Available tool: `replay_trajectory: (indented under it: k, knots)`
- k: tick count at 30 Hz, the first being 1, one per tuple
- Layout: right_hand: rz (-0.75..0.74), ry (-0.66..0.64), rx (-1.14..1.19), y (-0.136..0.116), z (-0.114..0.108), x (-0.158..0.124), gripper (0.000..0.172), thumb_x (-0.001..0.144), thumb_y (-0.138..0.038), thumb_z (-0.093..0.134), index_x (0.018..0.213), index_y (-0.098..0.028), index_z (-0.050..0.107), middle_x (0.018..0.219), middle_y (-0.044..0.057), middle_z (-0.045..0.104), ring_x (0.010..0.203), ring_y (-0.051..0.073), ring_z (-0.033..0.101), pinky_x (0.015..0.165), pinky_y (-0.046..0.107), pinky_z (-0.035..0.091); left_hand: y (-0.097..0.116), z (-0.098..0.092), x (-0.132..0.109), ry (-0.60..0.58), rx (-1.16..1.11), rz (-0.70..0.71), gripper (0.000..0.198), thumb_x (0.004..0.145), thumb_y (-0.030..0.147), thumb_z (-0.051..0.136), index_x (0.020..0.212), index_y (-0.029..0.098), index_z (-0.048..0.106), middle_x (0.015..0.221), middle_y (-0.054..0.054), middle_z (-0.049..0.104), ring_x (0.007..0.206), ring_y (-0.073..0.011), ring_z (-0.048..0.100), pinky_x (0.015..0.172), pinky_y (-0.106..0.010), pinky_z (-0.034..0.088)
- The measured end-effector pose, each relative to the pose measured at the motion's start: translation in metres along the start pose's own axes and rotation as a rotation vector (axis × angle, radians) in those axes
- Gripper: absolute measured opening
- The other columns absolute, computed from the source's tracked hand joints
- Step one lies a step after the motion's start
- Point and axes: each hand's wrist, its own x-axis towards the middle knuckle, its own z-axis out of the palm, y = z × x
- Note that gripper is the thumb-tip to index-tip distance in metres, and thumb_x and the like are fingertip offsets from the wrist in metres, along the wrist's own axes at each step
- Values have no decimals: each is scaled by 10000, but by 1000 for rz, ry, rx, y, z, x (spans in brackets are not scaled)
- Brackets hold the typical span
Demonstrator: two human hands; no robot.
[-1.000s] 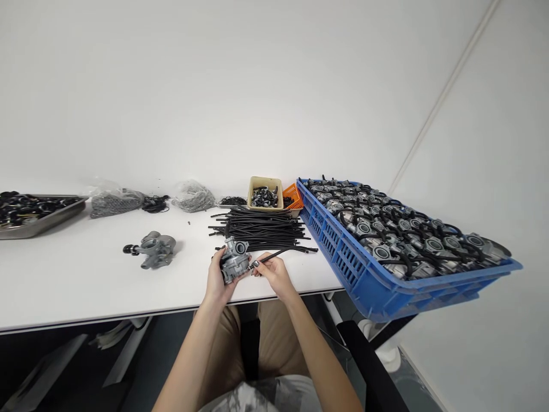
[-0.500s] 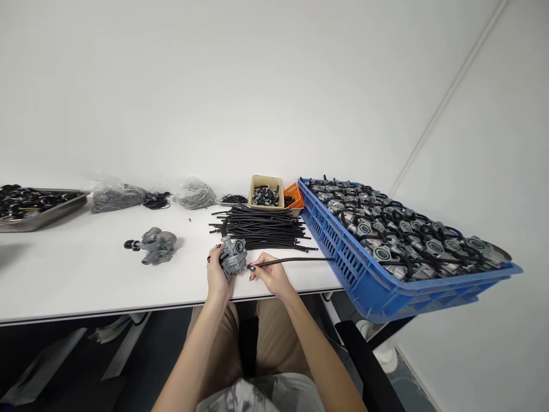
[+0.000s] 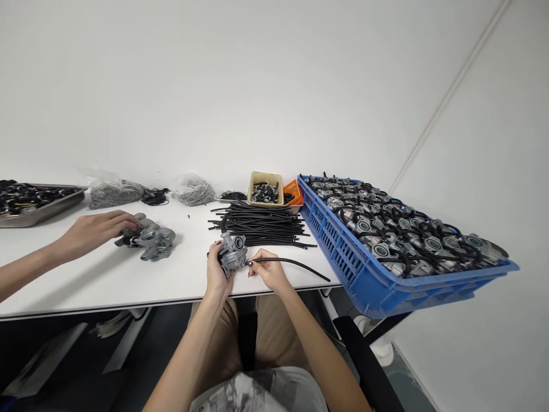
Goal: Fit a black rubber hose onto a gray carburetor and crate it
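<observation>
My left hand (image 3: 215, 273) is wrapped round a small grey metal carburetor (image 3: 232, 256), held just above the white table (image 3: 107, 280) near its front edge. My right hand (image 3: 269, 270) pinches one end of a thin black rubber hose (image 3: 295, 263) right against the carburetor's side. The hose's free length trails off to the right over the table. Behind my hands lies a pile of black hoses (image 3: 262, 224).
A blue crate (image 3: 343, 252) full of carburetors with hoses overhangs the table's right end. A beige bin (image 3: 266, 191) and an orange basket (image 3: 294, 193) hold small parts. Another person's hand (image 3: 96, 228) rests on a second carburetor (image 3: 152, 240) at left. Bags (image 3: 115, 193) and a metal tray (image 3: 40, 203) line the back.
Another person's arm has come in from the left and laid a hand on the loose carburetor. My right hand has brought the hose end to the carburetor I hold.
</observation>
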Motion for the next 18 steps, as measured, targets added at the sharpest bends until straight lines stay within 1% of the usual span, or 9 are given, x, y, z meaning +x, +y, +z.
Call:
replay_trajectory:
  k: [2,4,6,9,11,14,16,18]
  knots:
    - [8,77,22,1,-1,2,324,679,-438,760,707,-184,560,594,-20,578,554,119,546,577,261,431,2,3,-2,-11,-5,37,260,697,310,584,940,223,555,816,16,660,631,-176,677,497,-225,496]
    - [30,173,62,2,-1,4,352,607,-389,801,744,-190,544,634,-27,575,578,118,545,579,253,426,2,4,-3,-25,-1,44,275,681,298,591,944,220,563,818,8,658,616,-186,670,480,-234,495]
    - [33,246,88,2,0,6,400,572,-332,811,780,-205,494,670,-37,577,605,117,550,591,244,426,2,3,-3,-33,8,67,283,670,290,593,945,228,565,838,9,653,617,-183,662,474,-232,491]
    - [-2,315,88,1,1,6,471,563,-253,804,869,-224,447,756,-43,581,632,106,552,614,233,431,0,2,-1,-43,45,146,265,656,270,603,917,232,574,852,20,626,630,-158,638,486,-217,487]
    - [-12,337,70,0,1,6,562,549,-217,807,985,-233,452,866,-27,584,644,97,558,618,231,437,0,1,-1,-42,63,175,249,648,260,610,893,229,585,850,25,605,651,-144,621,499,-202,483]
    - [-14,332,35,-1,1,5,678,552,-211,804,1129,-247,450,1003,7,568,668,96,571,618,234,451,0,2,-2,-45,67,168,250,641,264,617,887,227,599,857,25,594,682,-132,600,506,-182,467]
    - [-12,335,21,-1,0,5,692,560,-216,800,1163,-252,460,1038,20,560,686,102,580,610,233,456,-1,2,-1,-36,87,191,245,637,269,623,876,218,609,858,27,585,687,-121,579,516,-171,459]
    - [-1,323,13,-1,-1,5,674,561,-224,803,1164,-249,502,1069,36,561,707,111,584,590,227,452,-2,1,0,-27,108,216,233,633,277,629,856,209,617,858,31,576,691,-113,559,528,-166,457]
